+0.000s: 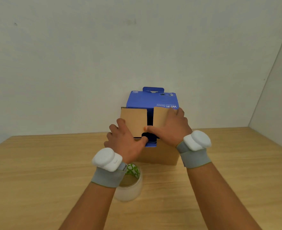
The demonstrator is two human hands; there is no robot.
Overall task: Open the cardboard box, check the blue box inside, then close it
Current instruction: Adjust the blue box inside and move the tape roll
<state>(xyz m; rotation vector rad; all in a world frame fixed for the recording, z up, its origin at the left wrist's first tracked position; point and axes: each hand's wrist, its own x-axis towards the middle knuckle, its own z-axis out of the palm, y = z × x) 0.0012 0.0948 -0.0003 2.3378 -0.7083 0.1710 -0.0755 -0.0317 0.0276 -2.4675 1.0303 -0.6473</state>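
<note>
A brown cardboard box (160,155) stands on the wooden table against the wall. Inside it is a blue box (151,99) whose lid flap, printed "Wi-Fi Ready", stands up at the back. Two brown flaps lie over the top with a dark gap between them. My left hand (125,138) presses on the left flap (135,122), thumb at the gap. My right hand (171,127) lies flat on the right flap (160,117), its thumb reaching across to the left flap's edge. Most of the blue box's body is hidden.
A roll of clear tape (132,183) with a green-patterned core sits on the table just under my left wrist, in front of the box. White walls close the back and right side. Both wrists carry grey bands with white pods.
</note>
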